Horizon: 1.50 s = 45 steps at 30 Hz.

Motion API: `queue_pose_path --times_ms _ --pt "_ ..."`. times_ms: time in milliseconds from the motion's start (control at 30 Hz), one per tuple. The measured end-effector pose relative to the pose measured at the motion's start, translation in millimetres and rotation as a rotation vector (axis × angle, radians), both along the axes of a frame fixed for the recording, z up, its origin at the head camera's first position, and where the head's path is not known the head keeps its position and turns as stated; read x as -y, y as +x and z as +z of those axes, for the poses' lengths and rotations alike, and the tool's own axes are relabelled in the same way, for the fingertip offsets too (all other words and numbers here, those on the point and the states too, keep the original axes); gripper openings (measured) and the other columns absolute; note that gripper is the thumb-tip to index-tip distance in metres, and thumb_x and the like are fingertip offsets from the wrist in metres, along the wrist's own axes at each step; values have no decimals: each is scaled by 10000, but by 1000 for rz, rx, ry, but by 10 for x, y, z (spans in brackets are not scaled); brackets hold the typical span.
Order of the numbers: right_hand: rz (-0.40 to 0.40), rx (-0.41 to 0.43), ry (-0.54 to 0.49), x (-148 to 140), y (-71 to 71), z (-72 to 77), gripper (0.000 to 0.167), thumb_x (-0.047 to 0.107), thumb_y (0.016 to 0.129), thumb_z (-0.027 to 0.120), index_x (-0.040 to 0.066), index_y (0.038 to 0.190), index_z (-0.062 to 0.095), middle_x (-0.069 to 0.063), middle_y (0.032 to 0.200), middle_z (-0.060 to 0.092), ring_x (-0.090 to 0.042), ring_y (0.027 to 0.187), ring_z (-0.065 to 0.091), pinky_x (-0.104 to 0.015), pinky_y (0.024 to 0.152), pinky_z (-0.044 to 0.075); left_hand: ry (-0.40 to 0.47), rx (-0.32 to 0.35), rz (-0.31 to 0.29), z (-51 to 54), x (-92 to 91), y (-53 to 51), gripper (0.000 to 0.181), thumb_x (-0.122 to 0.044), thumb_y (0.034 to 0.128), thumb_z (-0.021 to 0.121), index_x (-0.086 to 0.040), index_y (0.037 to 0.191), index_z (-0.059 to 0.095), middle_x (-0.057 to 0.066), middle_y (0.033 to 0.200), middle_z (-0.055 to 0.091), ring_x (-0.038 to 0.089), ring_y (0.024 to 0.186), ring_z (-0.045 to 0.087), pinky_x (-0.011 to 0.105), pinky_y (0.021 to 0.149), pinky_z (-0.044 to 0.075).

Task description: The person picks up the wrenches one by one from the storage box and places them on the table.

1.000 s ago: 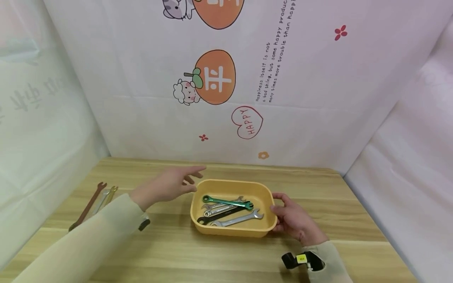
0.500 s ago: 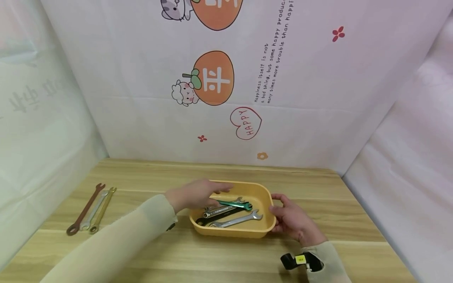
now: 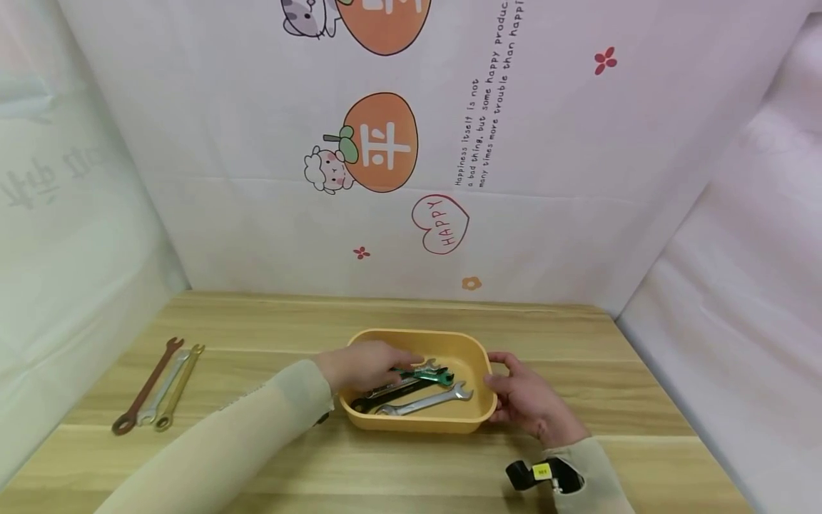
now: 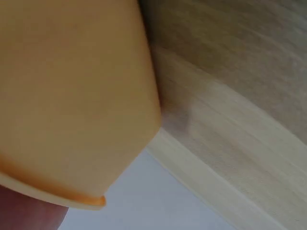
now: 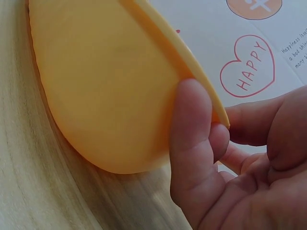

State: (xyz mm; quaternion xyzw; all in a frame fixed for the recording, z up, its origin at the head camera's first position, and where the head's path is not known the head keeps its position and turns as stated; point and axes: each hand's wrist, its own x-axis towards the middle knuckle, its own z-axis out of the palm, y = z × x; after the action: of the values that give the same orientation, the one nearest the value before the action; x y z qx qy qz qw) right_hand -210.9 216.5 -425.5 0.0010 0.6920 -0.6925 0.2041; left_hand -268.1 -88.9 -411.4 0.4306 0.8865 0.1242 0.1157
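Note:
A yellow plastic tray [image 3: 475, 353] stands on the table, holding several wrenches. My right hand [image 3: 529, 400] pinches its right rim, thumb outside against the wall [image 5: 105, 86] in the right wrist view. My left hand [image 3: 369, 368] reaches over the tray's left side, fingers down at the green wrench [image 3: 443, 377]. The hand covers that wrench's left end, and whether the fingers grip it is hidden. Beneath lie a black wrench [image 3: 385, 400] and silver ones, with a silver wrench [image 3: 427, 402] nearest the front. In the left wrist view the tray's outer wall [image 4: 76, 86] hides most of the hand.
At the table's left lie a red-brown wrench [image 3: 148, 385], a silver wrench [image 3: 165, 387] and a gold wrench [image 3: 181, 385], side by side. White printed cloth [image 3: 546, 235] rises behind the table [image 3: 270, 457] and at both sides.
My left hand has moved right from beside the tray, over its left rim and down to the green wrench. The right hand keeps its hold on the rim.

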Motion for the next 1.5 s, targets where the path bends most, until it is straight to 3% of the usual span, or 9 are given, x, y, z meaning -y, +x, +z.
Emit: queue_pose_path --times_ms 133,333,600,800,933,1100,1300,1500 --pt "2 0 -10 2 1 5 515 73 1036 464 73 1498 237 -172 789 621 -211 615 637 -339 556 556 23 -2 -3 19 -15 28 447 -125 999 604 -190 1439 559 -35 1290 641 129 1125 602 324 974 473" --pt "-1 1 1 3 -7 -8 510 73 1033 467 77 1495 251 -193 821 627 -223 633 642 -348 562 559 1 -24 -15 43 -39 74 497 -79 938 685 -189 1414 590 -73 1339 605 110 1152 583 296 989 455" --pt "-12 2 17 13 -8 -16 509 82 1031 482 84 1493 268 -188 822 627 -226 638 638 -355 567 561 -66 -196 -92 -60 -53 20 458 -108 924 717 -304 1335 663 -112 1117 694 58 862 609 268 821 520" --pt "-12 3 19 9 -8 -16 516 94 1032 491 90 1498 268 -191 833 628 -228 642 639 -351 564 561 -63 -242 -122 -87 -74 16 432 -19 928 664 -310 1243 725 -162 1054 702 13 867 615 232 815 516" --pt "-9 1 20 4 -5 -14 518 97 1033 491 91 1500 265 -191 829 628 -227 642 641 -352 566 564 -67 -310 -155 -77 -92 41 390 -26 939 652 -289 1213 743 -158 1069 705 27 896 640 230 808 522" --pt "-9 2 21 -1 -9 -16 517 101 1034 491 92 1499 265 -193 846 623 -228 645 639 -354 572 565 -75 -366 -151 -95 -117 54 369 -42 969 605 -266 1232 733 -131 1122 699 52 1005 643 248 867 517" --pt "-12 4 21 6 -8 -16 506 89 1033 482 86 1491 266 -184 835 617 -224 641 635 -347 570 562 -83 -378 -137 -106 -131 51 372 -45 971 602 -274 1234 730 -122 1095 700 54 980 641 257 852 522" --pt "-4 -2 11 -1 -2 -12 504 87 1032 478 74 1487 261 -177 815 618 -222 638 637 -347 570 561 10 -375 -108 -51 -136 52 431 -8 932 607 -265 1260 717 -99 1063 701 62 899 642 258 782 535"
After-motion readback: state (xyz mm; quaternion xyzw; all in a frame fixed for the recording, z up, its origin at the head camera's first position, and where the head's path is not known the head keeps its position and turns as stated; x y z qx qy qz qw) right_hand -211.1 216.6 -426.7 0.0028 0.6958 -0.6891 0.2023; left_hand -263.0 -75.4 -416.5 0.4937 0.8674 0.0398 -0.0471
